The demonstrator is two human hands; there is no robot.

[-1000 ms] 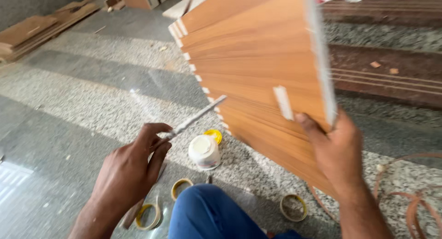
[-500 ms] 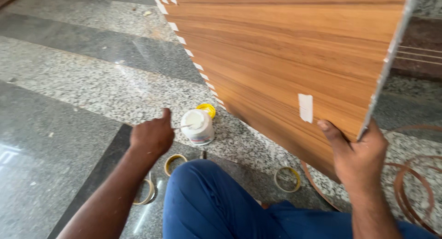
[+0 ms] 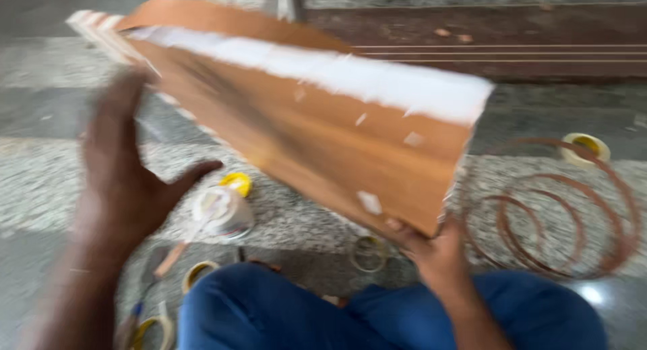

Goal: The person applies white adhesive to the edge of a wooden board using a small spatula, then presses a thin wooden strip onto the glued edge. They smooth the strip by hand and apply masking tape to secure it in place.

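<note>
The right hand [image 3: 438, 255] has its grip closed on the lower corner of a wooden board [image 3: 303, 141], fingers curled under the edge just above the person's knee. The board is tilted, its wood-grain face turned toward the camera and its white edge on top, running from the lower right up toward the upper left. Small white bits of tape or paper sit on its face. The left hand [image 3: 128, 181] is open wide, fingers spread and thumb out, close to the board's left part; it is blurred, so whether the palm touches the board cannot be told.

Below the board, on the stone floor [image 3: 54, 181], stands a white glue bottle [image 3: 222, 212] with a yellow cap [image 3: 237, 183] just beside it. Near the left knee lie tape rolls [image 3: 199, 274], and another roll [image 3: 368, 253] lies close to the right hand. The person's legs, in blue trousers [image 3: 283, 309], fill the bottom of the view. To the right a coil of brown edge strip [image 3: 559, 215] lies on the floor, with one more tape roll [image 3: 585, 146] at its far side. A dark wooden plank [image 3: 512, 33] runs across the top.
</note>
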